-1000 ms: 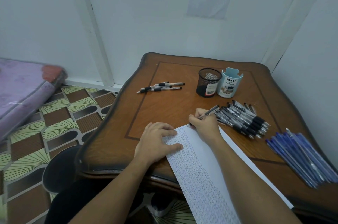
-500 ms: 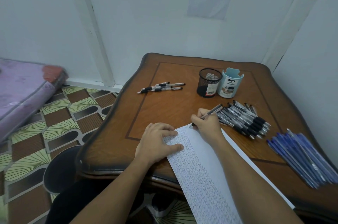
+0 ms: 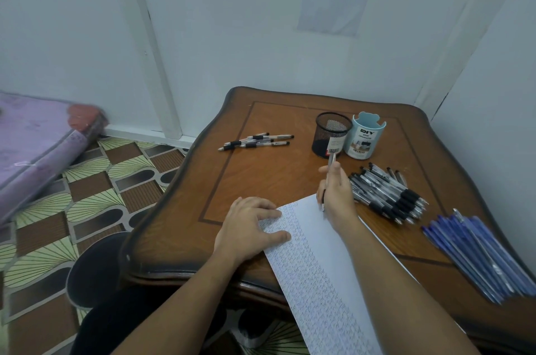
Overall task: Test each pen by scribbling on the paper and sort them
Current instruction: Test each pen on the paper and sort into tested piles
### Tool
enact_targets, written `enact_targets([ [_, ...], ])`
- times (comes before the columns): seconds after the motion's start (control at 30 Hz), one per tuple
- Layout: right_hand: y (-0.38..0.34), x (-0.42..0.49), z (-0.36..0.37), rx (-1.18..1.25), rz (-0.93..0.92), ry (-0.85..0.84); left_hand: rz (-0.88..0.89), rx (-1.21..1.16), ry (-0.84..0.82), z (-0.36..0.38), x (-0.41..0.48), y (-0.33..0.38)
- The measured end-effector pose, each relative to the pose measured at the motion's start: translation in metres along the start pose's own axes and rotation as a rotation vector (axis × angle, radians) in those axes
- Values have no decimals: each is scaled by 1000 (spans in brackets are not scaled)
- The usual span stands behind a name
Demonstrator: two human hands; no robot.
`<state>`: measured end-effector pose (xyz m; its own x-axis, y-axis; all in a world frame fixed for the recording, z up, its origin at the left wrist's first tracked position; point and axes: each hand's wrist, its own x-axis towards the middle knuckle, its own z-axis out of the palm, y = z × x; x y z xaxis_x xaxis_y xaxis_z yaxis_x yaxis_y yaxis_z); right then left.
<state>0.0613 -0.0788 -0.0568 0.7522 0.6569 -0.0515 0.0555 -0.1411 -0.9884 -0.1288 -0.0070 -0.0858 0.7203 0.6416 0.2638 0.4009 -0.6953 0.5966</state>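
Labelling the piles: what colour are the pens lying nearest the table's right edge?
Those pens are blue; the head view shows it.

The pen [image 3: 331,160] — now near-upright

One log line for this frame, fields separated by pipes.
left hand: presses paper flat | right hand: grips pen, tip near paper's top edge | black pen pile: beside right hand

A home room: mattress [image 3: 37,146] on patterned floor [image 3: 87,189], wooden table [image 3: 275,180] in a corner.
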Motion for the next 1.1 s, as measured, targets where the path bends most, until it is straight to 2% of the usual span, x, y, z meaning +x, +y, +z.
enact_targets([
  [0.3, -10, 2, 0, 31, 44, -68, -1, -1, -12, 0, 0, -1],
  [0.43, -24, 10, -14, 238, 174, -125, -8, -12, -18, 0, -1, -1],
  [0.53, -41, 17, -35, 346, 139, -106, -6, -18, -19, -2, 0, 0],
  [0.57, -47, 17, -43, 237, 93, -102, -1, -18, -16, -2, 1, 1],
  [0.67, -57, 13, -77, -459, -94, -70, 12, -21, -17, -3, 1, 2],
  [0.73, -55, 14, -101, -768, -184, -50, 13, -21, -14, -3, 1, 2],
  [0.83, -45, 18, -129, -967, -235, 36, 8, -16, -17, -4, 1, 4],
  [0.97, -33, 26, -144, -1077, -206, 140, -5, -22, -27, -5, 0, 7],
  [1.1, -28, 30, -143, -1148, -131, 84, -8, -20, -22, -6, 0, 8],
])
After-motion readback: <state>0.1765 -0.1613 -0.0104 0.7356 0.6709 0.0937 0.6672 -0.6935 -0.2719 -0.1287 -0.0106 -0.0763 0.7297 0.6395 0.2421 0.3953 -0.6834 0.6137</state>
